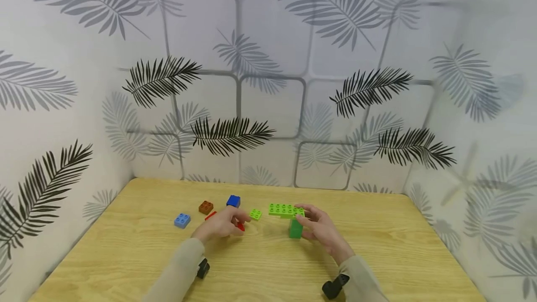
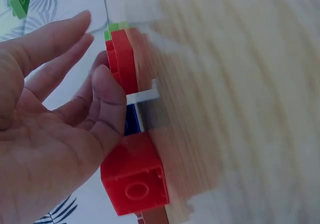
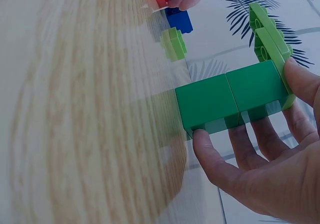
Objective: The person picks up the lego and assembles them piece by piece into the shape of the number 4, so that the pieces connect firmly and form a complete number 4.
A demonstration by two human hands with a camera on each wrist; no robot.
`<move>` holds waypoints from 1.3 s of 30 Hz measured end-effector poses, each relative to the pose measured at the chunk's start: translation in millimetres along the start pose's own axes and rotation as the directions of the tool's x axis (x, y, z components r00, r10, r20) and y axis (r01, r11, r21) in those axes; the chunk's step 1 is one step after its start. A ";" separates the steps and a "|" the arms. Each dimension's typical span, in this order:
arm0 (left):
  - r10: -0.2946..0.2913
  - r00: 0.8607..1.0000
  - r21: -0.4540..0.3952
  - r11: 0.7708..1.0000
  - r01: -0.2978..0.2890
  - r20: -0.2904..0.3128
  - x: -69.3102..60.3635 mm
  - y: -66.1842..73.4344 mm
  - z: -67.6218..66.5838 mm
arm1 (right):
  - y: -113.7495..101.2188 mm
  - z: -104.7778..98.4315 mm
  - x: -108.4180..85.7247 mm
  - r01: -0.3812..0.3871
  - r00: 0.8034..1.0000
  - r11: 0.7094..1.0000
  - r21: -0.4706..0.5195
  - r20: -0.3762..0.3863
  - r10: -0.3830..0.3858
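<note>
Two bare hands over a light wood-grain tabletop. Right hand grips an upright stack of two dark-green plastic blocks, thumb up by the long lime-green studded top piece, other fingers along the side; the top piece overhangs toward the left hand. Cannot tell if the stack rests on the tabletop or is slightly lifted.

Left hand: fingers bent, thumb apart from them, nothing clearly gripped. A red plastic studded piece sits right at its fingertips; contact unclear. Bigger red plastic block just beside that hand, mostly hidden in head view.

Small lime-green 2x2 brick between the hands, dark-blue block just beyond left hand, brown studded brick and light-blue studded brick farther left. Beige sleeves, leaf-patterned white wall behind.
</note>
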State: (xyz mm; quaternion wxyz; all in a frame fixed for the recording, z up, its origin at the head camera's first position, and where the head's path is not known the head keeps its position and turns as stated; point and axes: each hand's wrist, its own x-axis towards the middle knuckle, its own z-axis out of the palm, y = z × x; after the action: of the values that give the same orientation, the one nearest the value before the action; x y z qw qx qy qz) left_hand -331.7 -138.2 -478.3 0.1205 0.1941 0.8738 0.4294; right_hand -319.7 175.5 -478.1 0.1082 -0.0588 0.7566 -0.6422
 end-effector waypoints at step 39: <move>0.002 0.994 0.088 0.996 -0.011 0.107 14.8 6.4 -4.4 | -2.3 -0.8 -1.0 -0.008 1.000 1.000 0.014 0.005 0.008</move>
State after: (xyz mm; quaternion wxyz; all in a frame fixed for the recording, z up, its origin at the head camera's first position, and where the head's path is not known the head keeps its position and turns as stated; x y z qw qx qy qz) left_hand -345.1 -131.1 -471.2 0.1569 0.2249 0.8835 0.3797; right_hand -319.1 176.1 -475.6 0.1130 -0.0568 0.7519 -0.6471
